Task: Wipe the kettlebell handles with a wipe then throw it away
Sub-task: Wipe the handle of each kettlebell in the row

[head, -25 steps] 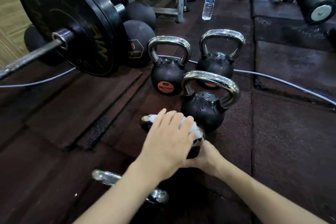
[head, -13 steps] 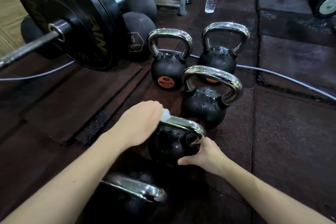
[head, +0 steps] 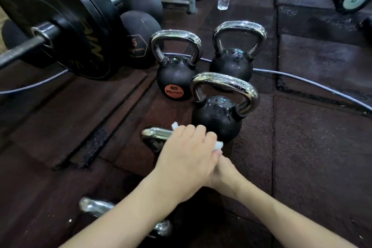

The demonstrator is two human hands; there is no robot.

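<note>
white wipe (head: pixel 218 145) bunched under left hand (head: pixel 187 159) fingers on chrome handle (head: pixel 155 133).

Bare floor mat (head: pixel 322 157) lies open rightward; three upright kettlebells (head: pixel 217 119) crowd ahead, barbell plate (head: pixel 66 18) blocks left.

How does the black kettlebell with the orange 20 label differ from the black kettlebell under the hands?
The orange-labelled black kettlebell stands untouched, its chrome handle fully exposed. The black kettlebell under the hands has its handle mostly covered by the left hand pressing a white wipe. Both have chrome handles.
</note>
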